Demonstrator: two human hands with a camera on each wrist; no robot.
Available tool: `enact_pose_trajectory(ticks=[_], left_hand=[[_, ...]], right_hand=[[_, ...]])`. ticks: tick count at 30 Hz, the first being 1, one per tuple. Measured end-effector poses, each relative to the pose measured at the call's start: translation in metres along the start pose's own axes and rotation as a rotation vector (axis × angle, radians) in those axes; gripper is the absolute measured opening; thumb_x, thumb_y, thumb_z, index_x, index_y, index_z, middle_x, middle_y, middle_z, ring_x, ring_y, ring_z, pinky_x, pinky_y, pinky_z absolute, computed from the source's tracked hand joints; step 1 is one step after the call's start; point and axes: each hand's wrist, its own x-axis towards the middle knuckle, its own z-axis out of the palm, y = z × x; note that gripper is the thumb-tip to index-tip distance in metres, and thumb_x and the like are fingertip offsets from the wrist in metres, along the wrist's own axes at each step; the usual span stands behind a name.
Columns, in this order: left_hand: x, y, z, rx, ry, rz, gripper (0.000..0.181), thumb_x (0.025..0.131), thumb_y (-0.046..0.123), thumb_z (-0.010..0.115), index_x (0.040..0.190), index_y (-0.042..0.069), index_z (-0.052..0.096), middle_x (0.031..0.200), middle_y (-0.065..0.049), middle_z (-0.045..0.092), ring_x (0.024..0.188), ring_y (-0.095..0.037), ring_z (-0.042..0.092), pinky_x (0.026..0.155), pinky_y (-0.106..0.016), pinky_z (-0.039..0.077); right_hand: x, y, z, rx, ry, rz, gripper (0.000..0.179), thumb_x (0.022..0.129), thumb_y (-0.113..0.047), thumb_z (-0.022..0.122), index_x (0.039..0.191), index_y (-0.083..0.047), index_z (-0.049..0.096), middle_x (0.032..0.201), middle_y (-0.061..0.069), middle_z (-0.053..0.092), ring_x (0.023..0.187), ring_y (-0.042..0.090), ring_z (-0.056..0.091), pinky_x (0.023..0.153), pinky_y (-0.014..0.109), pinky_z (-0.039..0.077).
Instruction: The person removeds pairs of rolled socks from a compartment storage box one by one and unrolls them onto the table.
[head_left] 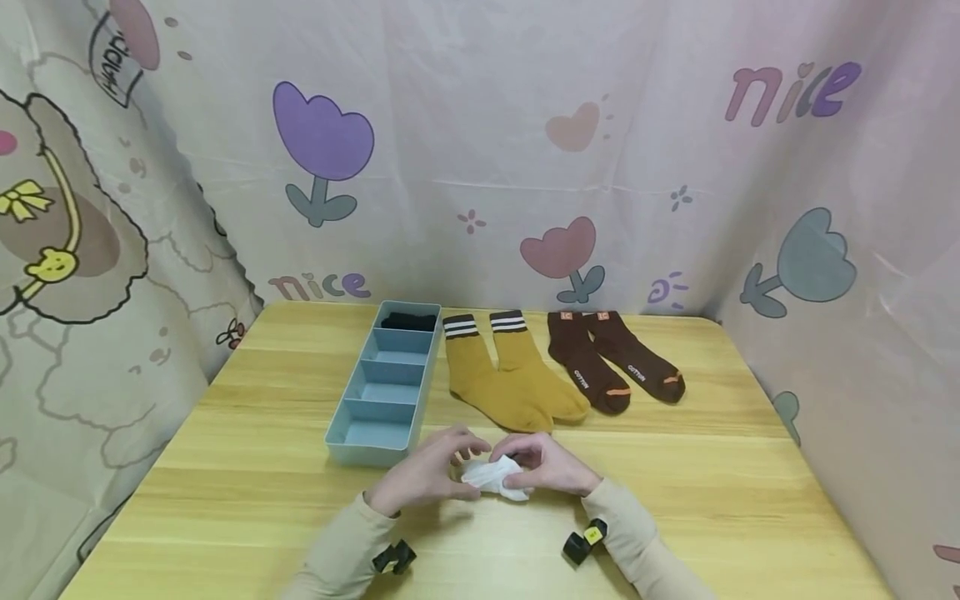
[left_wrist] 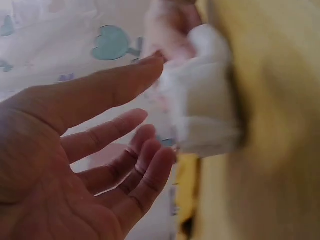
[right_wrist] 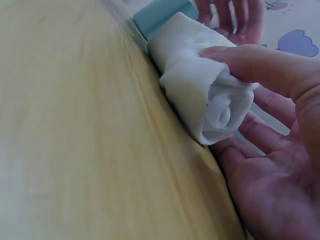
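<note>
Apparently, black socks [head_left: 408,322] occupy the tray's [head_left: 366,455] far compartment [head_left: 409,307].

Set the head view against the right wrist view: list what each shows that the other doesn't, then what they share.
Only the head view: the yellow socks, the brown socks, and the black bundle in the far compartment of the tray.

Only the right wrist view: the coiled end of the white roll, seen nearly face-on.

Both: the white roll, the right hand gripping it, the left hand, at least part of the tray, the table and the patterned curtain.
</note>
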Motion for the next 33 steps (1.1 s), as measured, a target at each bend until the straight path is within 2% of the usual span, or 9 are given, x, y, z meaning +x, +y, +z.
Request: enact_pose_trajectory(ticks=[4, 8, 10, 15, 21, 23, 28, 30, 33], left_hand=[[0.007, -0.012, 0.013, -0.084, -0.017, -0.008, 0.036, 0.073, 0.004, 0.085, 0.106, 0.004, 0.071, 0.088, -0.005, 0.067, 0.079, -0.008, 0.058, 0.071, -0.022, 0.053], [0.009, -0.021, 0.018, -0.18, -0.025, -0.037, 0.02, 0.077, 0.002, 0.082, 0.094, 0.006, 0.071, 0.079, -0.004, 0.066, 0.071, -0.003, 0.055, 0.066, -0.018, 0.05], [0.009, -0.024, 0.019, -0.192, -0.019, -0.026, 0.024, 0.079, 0.003, 0.081, 0.1, 0.004, 0.071, 0.078, -0.003, 0.066, 0.07, -0.001, 0.055, 0.066, -0.017, 0.05], [0.008, -0.031, 0.02, -0.144, 0.01, 0.039, 0.039, 0.079, 0.005, 0.082, 0.115, 0.002, 0.068, 0.082, -0.003, 0.063, 0.072, -0.001, 0.054, 0.066, -0.018, 0.05], [0.009, -0.035, 0.024, -0.167, 0.042, 0.017, 0.028, 0.079, 0.007, 0.083, 0.106, 0.01, 0.075, 0.099, -0.003, 0.063, 0.081, -0.004, 0.055, 0.071, -0.021, 0.053], [0.01, -0.036, 0.025, -0.177, 0.039, 0.032, 0.026, 0.079, 0.006, 0.082, 0.104, 0.011, 0.075, 0.101, -0.003, 0.065, 0.081, -0.004, 0.054, 0.07, -0.021, 0.052], [0.011, -0.036, 0.025, -0.204, 0.006, 0.039, 0.022, 0.08, 0.004, 0.081, 0.1, 0.009, 0.076, 0.096, -0.003, 0.066, 0.076, -0.003, 0.052, 0.067, -0.018, 0.048], [0.011, -0.037, 0.025, -0.214, 0.004, 0.018, 0.021, 0.079, 0.005, 0.082, 0.099, 0.008, 0.076, 0.093, -0.002, 0.066, 0.075, -0.002, 0.052, 0.067, -0.017, 0.046], [0.01, -0.037, 0.025, -0.223, 0.014, -0.025, 0.02, 0.078, 0.007, 0.083, 0.096, 0.008, 0.076, 0.085, 0.0, 0.064, 0.074, -0.002, 0.05, 0.067, -0.017, 0.044]], right_hand=[[-0.003, 0.001, 0.001, -0.007, 0.036, 0.018, 0.029, 0.088, 0.0, 0.073, 0.115, 0.007, 0.067, 0.115, 0.03, 0.063, 0.106, 0.003, 0.061, 0.091, 0.021, 0.054], [-0.005, 0.001, 0.002, -0.009, 0.074, 0.046, 0.029, 0.085, 0.0, 0.076, 0.111, 0.008, 0.068, 0.111, 0.03, 0.064, 0.103, 0.002, 0.061, 0.09, 0.02, 0.054], [-0.005, 0.001, 0.002, -0.001, 0.084, 0.044, 0.029, 0.084, 0.001, 0.076, 0.111, 0.01, 0.067, 0.109, 0.032, 0.063, 0.101, 0.002, 0.062, 0.09, 0.02, 0.054], [-0.006, 0.002, 0.001, 0.023, 0.084, 0.045, 0.029, 0.085, 0.002, 0.075, 0.11, 0.012, 0.064, 0.107, 0.031, 0.064, 0.097, 0.001, 0.064, 0.088, 0.02, 0.054], [-0.004, 0.001, -0.001, 0.046, 0.071, 0.057, 0.029, 0.086, 0.0, 0.075, 0.11, 0.012, 0.064, 0.108, 0.02, 0.067, 0.098, 0.002, 0.063, 0.089, 0.019, 0.053], [-0.004, 0.0, -0.002, 0.059, 0.069, 0.07, 0.029, 0.086, -0.001, 0.075, 0.11, 0.012, 0.064, 0.109, 0.018, 0.067, 0.098, 0.003, 0.063, 0.089, 0.019, 0.053], [-0.005, 0.0, -0.003, 0.068, 0.041, 0.076, 0.03, 0.089, -0.001, 0.071, 0.115, 0.013, 0.064, 0.115, 0.028, 0.065, 0.104, 0.005, 0.064, 0.093, 0.022, 0.053], [-0.006, 0.0, -0.004, 0.039, 0.023, 0.067, 0.028, 0.092, -0.002, 0.068, 0.116, 0.012, 0.065, 0.12, 0.032, 0.063, 0.11, 0.006, 0.063, 0.096, 0.024, 0.052], [-0.009, 0.001, -0.008, -0.004, 0.001, 0.067, 0.025, 0.095, -0.003, 0.062, 0.117, 0.009, 0.067, 0.128, 0.031, 0.062, 0.118, 0.006, 0.061, 0.102, 0.024, 0.048]])
